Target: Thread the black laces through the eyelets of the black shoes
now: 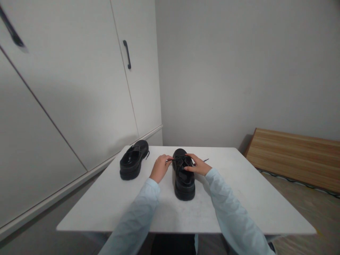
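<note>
A black lace-up shoe (184,182) stands on the white table, its heel toward me and its toe pointing away. My left hand (160,168) is at the shoe's left side, thumb and fingers pinched on a black shoelace (174,160) drawn out to the left. Over the lacing on the right lies my right hand (198,165), its fingers curled at the lace and its thumb on the shoe's upper; some of its fingers are hidden. A loose lace end sticks out beyond that hand. The matching black shoe (134,161) stands apart at the far left, its laces hanging loose.
The white table (233,212) carries both shoes. White cabinet doors (79,88) with dark handles rise on the left. Behind is a grey wall (239,71). A wood-grain panel (294,156) leans low at the right, with a cable along its bottom edge.
</note>
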Tool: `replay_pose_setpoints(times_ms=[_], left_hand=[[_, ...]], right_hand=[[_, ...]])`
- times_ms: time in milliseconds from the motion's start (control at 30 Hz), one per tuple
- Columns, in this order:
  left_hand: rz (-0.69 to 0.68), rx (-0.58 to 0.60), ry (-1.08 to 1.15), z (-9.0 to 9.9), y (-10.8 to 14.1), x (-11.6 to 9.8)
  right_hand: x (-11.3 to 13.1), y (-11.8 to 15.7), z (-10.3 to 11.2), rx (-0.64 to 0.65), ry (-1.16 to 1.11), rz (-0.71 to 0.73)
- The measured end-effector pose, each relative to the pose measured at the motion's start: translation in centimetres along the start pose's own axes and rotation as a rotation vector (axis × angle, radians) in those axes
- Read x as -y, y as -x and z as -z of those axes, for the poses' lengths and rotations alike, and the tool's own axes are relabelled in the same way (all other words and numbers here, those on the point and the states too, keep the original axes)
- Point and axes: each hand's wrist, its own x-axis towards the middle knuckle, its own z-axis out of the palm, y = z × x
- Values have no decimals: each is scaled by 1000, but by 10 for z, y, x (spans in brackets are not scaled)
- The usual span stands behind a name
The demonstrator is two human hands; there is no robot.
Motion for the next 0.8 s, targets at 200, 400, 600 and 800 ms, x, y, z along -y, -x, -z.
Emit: replay_pose_setpoints(times_ms=[200, 400, 600, 800], left_hand=[[-1, -24, -211, -2, 3, 7], [89, -138, -225, 5, 3, 5], [88, -293, -138, 9, 0, 2], [10, -153, -60, 8, 1, 0]], right_hand=[[-3, -1, -1, -5, 6, 18], [-7, -2, 0, -10, 19, 50], [-6, -2, -1, -28, 30, 65], [-3, -1, -1, -83, 4, 68]])
